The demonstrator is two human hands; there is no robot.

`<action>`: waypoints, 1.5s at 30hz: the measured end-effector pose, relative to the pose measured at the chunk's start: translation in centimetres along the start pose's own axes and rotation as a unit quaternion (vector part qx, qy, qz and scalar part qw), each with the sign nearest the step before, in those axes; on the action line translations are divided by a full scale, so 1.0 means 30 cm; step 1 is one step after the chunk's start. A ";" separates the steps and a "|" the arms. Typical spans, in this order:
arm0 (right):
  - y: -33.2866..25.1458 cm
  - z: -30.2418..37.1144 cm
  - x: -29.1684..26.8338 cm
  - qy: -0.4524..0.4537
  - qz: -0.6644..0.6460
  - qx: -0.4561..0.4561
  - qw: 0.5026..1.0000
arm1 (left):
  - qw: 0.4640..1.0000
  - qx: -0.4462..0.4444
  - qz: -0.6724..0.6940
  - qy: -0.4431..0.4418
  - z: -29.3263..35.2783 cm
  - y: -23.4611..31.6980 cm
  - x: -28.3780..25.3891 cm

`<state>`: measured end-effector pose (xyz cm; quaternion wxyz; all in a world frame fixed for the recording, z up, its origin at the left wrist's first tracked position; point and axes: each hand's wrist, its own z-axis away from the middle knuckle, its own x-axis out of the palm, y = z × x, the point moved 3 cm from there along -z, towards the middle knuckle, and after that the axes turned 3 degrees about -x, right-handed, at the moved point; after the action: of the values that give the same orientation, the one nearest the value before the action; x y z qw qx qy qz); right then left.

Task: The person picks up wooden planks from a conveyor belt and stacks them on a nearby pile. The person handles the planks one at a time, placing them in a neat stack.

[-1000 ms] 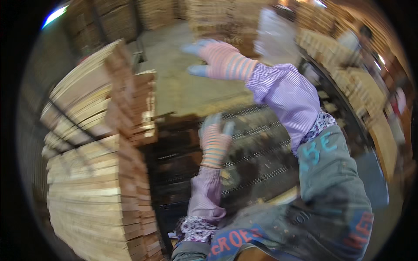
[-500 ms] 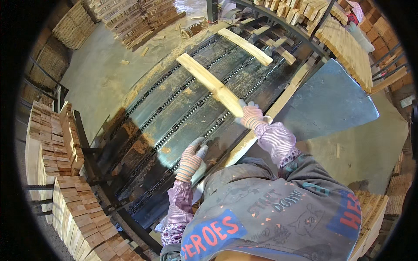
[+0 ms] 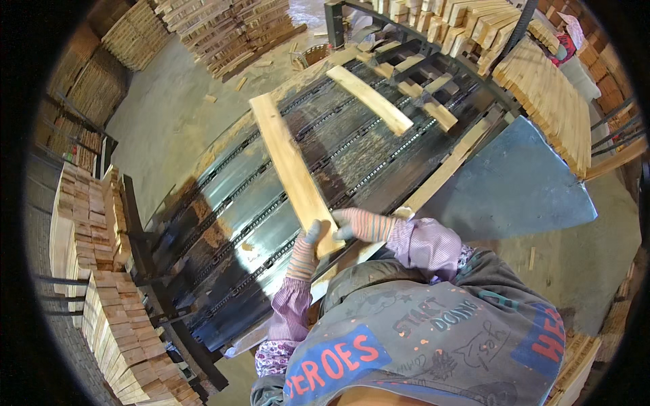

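A long pale wooden plank (image 3: pixel 290 159) lies aslant over a dark chain conveyor (image 3: pixel 233 227), its near end close to my body. My left hand (image 3: pixel 303 256), in a striped knit glove, grips that near end from the left side, with the thumb over the top face. From the right, my right hand (image 3: pixel 364 224), gloved alike, closes on the plank's other edge; part of its fingers is hidden. A second, shorter plank (image 3: pixel 371 99) rests on the chains farther off to the right, touched by neither hand.
Stacked wood blocks (image 3: pixel 128 318) stand at the left beside a dark metal frame. A bluish metal sheet (image 3: pixel 504 186) juts out at the right, with a row of planks (image 3: pixel 545 101) behind it. At the far right is another person (image 3: pixel 569 40). Lumber piles (image 3: pixel 223 30) rise at the back.
The plank has come nearer and swung, its near end moving left to between my hands. My left hand, earlier empty, now grips it; my right hand has moved left and nearer with it.
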<state>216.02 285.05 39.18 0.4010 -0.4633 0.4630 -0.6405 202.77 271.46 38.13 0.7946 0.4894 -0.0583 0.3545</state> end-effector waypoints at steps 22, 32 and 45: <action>-0.033 -0.131 -1.094 0.169 -0.142 0.115 0.969 | 0.992 0.034 -0.030 0.114 -0.495 0.016 0.356; -0.182 -0.111 -1.055 0.033 0.035 0.097 0.994 | 0.967 0.108 -0.140 0.185 -0.705 0.143 0.491; -0.249 0.112 -1.225 0.235 0.525 0.191 0.795 | 0.637 -0.001 -0.707 0.307 -0.821 0.213 0.341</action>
<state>227.78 320.80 38.68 0.6346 0.1019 0.5838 -0.4961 200.13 298.54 34.67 0.7753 0.2436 0.5523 -0.1861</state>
